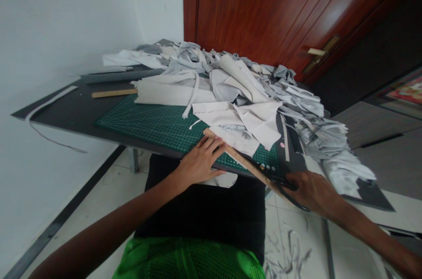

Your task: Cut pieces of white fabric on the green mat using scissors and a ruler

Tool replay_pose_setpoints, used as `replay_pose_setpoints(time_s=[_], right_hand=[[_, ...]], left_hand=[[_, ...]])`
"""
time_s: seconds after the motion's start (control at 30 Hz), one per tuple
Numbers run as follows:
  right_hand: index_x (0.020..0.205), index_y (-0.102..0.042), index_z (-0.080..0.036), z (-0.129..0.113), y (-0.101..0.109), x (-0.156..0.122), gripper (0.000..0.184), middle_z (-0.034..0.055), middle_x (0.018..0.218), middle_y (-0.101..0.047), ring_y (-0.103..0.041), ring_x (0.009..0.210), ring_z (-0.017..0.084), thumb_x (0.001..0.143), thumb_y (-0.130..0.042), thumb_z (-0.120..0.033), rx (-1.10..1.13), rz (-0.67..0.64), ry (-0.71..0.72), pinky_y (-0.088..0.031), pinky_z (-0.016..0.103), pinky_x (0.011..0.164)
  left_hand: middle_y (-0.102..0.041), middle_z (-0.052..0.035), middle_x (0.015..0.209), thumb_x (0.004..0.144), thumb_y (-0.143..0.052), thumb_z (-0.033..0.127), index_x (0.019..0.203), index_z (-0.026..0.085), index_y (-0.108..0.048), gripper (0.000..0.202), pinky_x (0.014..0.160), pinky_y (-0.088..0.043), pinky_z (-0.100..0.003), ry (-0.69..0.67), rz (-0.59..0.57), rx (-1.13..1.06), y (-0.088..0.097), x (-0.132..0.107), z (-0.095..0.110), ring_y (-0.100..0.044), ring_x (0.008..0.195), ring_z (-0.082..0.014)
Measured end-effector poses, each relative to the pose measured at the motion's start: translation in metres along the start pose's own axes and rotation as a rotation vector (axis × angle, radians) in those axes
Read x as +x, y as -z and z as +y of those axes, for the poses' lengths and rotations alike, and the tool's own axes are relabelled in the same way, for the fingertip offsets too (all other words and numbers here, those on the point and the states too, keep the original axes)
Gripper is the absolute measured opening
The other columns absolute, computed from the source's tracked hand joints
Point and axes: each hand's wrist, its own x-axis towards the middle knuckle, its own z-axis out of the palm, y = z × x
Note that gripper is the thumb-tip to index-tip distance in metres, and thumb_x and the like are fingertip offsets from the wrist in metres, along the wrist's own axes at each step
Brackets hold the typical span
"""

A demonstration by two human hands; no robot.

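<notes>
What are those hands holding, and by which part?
The right hand grips a dark tool by its end, type unclear; the left hand only presses a wooden ruler.

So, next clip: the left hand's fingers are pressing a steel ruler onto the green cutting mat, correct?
No, it is a wooden ruler, not steel, as the head view shows. The rest holds: the fingers of the left hand are pressing it onto the green cutting mat.

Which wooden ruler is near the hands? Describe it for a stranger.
On the dark table, find the green gridded cutting mat. Across its near corner slants a long pale wooden ruler, beneath the left hand. The other flat wooden strip lies farther back, untouched.
</notes>
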Motion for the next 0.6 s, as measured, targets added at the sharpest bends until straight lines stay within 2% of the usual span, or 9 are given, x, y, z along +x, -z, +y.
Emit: replay_pose_setpoints(time_s=[0.1,0.27,0.6], right_hand=[[0.072,-0.073,-0.023,0.003,-0.005,0.0,0.033,0.0056,0.072,-0.076,-0.074,0.071,0.026,0.093,-0.057,-0.044,0.022,-0.005,0.019,-0.05,0.033,0.066],[0.078,-0.073,-0.023,0.01,-0.005,0.002,0.03,0.007,0.083,-0.078,-0.074,0.081,0.026,0.092,-0.056,-0.043,0.119,-0.019,0.048,-0.052,0.033,0.072],[0.061,-0.063,-0.023,0.011,0.016,0.011,0.038,0.0046,0.064,-0.068,-0.067,0.066,0.023,0.091,-0.056,-0.046,0.165,-0.107,0.016,-0.04,0.031,0.061]], left_hand=[[-0.051,-0.0156,0.149,0.091,-0.063,0.063,0.15,0.014,-0.044,0.079,0.124,-0.028,-0.046,-0.001,0.0,0.0,0.0,0.0,0.0,-0.039,0.145,-0.0325],[-0.05,-0.0161,0.149,0.091,-0.064,0.063,0.149,0.013,-0.045,0.079,0.124,-0.029,-0.047,-0.008,-0.004,-0.007,0.002,0.0,0.0,-0.039,0.145,-0.0326],[-0.052,-0.0158,0.147,0.091,-0.066,0.06,0.147,0.014,-0.047,0.075,0.123,-0.029,-0.047,-0.003,-0.019,-0.025,0.007,0.002,0.001,-0.041,0.144,-0.0327]])
